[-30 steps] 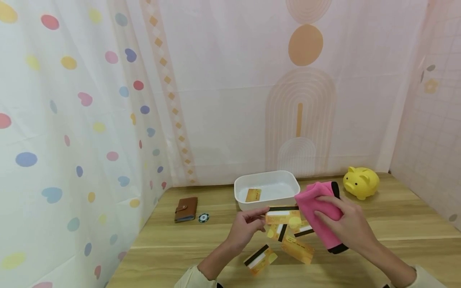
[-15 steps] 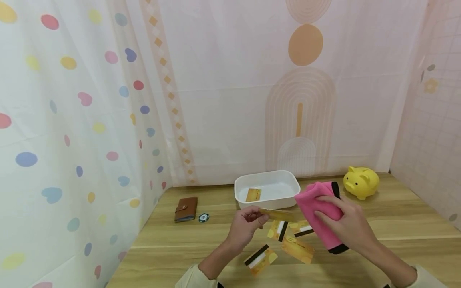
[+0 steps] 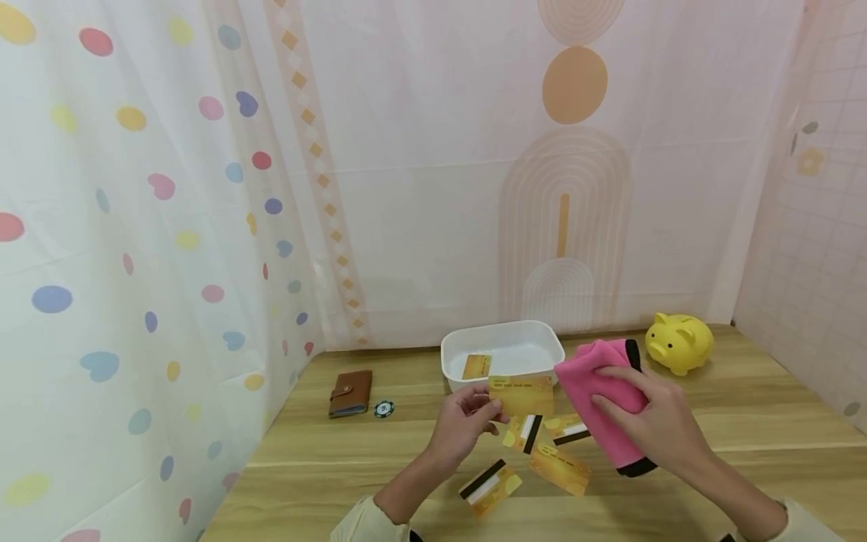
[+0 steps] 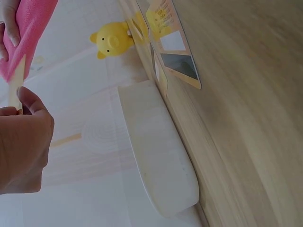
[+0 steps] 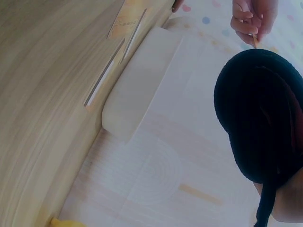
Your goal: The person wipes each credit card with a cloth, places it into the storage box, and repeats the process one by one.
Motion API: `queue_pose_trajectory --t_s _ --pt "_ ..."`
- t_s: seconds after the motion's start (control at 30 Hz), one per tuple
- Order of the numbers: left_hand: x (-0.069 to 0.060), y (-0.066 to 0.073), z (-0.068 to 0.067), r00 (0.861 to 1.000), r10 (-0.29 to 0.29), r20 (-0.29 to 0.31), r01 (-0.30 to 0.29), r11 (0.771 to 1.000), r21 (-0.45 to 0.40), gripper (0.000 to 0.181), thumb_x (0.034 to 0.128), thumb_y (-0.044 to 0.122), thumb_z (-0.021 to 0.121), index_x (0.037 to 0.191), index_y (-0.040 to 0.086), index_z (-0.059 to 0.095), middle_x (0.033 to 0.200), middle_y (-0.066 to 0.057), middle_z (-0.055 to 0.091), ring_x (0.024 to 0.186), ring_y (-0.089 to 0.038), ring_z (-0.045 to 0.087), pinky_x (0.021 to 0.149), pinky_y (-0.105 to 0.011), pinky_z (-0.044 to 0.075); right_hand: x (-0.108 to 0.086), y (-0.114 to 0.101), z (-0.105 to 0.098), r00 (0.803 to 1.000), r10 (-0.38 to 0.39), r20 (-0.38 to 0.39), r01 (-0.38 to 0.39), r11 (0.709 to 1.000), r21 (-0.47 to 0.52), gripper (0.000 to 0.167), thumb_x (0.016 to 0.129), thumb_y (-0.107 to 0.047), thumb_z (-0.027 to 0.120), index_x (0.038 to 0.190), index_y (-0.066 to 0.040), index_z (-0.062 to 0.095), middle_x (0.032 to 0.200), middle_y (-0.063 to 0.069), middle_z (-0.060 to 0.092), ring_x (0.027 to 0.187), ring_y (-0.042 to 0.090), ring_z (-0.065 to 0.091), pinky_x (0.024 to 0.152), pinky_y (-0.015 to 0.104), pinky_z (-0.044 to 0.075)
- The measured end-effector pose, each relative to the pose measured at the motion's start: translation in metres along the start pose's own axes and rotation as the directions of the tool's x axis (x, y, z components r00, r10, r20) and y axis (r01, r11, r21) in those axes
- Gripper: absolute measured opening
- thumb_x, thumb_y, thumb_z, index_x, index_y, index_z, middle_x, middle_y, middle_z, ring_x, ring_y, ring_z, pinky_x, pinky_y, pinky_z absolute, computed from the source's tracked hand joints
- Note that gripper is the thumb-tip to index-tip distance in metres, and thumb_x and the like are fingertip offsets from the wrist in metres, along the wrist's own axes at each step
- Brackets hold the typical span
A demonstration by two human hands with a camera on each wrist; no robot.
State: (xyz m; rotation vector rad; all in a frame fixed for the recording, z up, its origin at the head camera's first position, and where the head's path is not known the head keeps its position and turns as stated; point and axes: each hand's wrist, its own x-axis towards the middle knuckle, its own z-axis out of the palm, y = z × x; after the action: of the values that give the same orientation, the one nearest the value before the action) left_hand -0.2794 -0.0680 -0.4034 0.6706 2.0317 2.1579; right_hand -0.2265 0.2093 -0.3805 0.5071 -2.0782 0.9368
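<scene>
Between thumb and fingers, my left hand (image 3: 460, 425) pinches a gold bank card (image 3: 523, 395) by its left edge, held above the table with its numbered face toward the head camera. My right hand (image 3: 660, 421) grips a folded pink cloth (image 3: 596, 391) with black trim, just right of the card. In the left wrist view the cloth (image 4: 29, 33) appears close to the held card's far end. Below my hands several more cards lie loose, among them a striped card (image 3: 491, 488) and a gold card (image 3: 561, 470). In the right wrist view the cloth's dark edge (image 5: 255, 109) hides most of my right hand.
Behind the hands stands a white plastic tub (image 3: 535, 354) with one card (image 3: 477, 366) inside. A brown wallet (image 3: 351, 393) and a poker chip (image 3: 384, 409) lie to the left. A yellow piggy bank (image 3: 679, 344) sits at the back right, near the curtain (image 3: 433, 226).
The left hand has turned the card over: its black-striped back showed first, then its edge, and now its numbered gold face. The right hand and cloth have stayed nearly still.
</scene>
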Motion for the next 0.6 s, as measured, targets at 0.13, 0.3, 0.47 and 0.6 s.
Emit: queue_pose_trajectory --t_s 0.13,0.3,0.47,0.6 --pt "0.0007 -0.0007 -0.0005 1.0 -0.022 0.002 0.022 1.0 0.002 0.02 0.0962 -0.002 0.057 0.115 -0.008 0.06 0.09 -0.004 0.066 0.08 -0.01 0.07 0.067 -0.023 0.055 0.0005 -0.0016 -0.0007 1.0 0.0 -0.005 0.0 1.0 0.008 0.035 0.071 0.002 0.086 0.102 -0.008 0.073 0.087 0.009 0.068 0.061 0.002 0.056 0.046 0.019 0.047" --pt "0.0008 -0.0024 -0.0015 0.999 -0.036 0.022 0.036 0.999 -0.015 0.023 0.0959 -0.002 0.057 0.118 -0.008 0.061 0.094 -0.006 0.067 0.083 -0.011 0.07 0.07 -0.024 0.056 0.0001 -0.0045 -0.0003 1.0 -0.003 -0.014 0.003 1.0 0.022 0.036 0.07 0.003 0.086 0.101 -0.007 0.074 0.086 0.008 0.068 0.061 0.003 0.055 0.045 0.019 0.047" --pt "0.0018 -0.0046 -0.002 0.998 -0.038 0.047 0.04 0.998 -0.049 0.026 0.0964 0.001 0.059 0.121 -0.009 0.059 0.096 -0.006 0.066 0.085 -0.012 0.07 0.073 -0.024 0.056 -0.0012 -0.0057 0.0017 0.999 -0.02 -0.029 0.021 0.999 0.029 0.037 0.067 0.003 0.087 0.1 -0.009 0.074 0.086 0.006 0.068 0.062 0.003 0.055 0.046 0.017 0.046" --pt "0.0019 -0.0056 -0.0011 0.997 -0.041 0.065 0.046 0.995 -0.084 0.025 0.0972 0.001 0.059 0.12 -0.008 0.058 0.096 -0.005 0.064 0.087 -0.012 0.071 0.075 -0.025 0.057 -0.0019 -0.0072 0.0039 0.999 -0.024 -0.027 0.025 0.999 0.028 0.038 0.067 0.002 0.088 0.1 -0.011 0.075 0.086 0.004 0.067 0.063 0.003 0.055 0.047 0.017 0.046"
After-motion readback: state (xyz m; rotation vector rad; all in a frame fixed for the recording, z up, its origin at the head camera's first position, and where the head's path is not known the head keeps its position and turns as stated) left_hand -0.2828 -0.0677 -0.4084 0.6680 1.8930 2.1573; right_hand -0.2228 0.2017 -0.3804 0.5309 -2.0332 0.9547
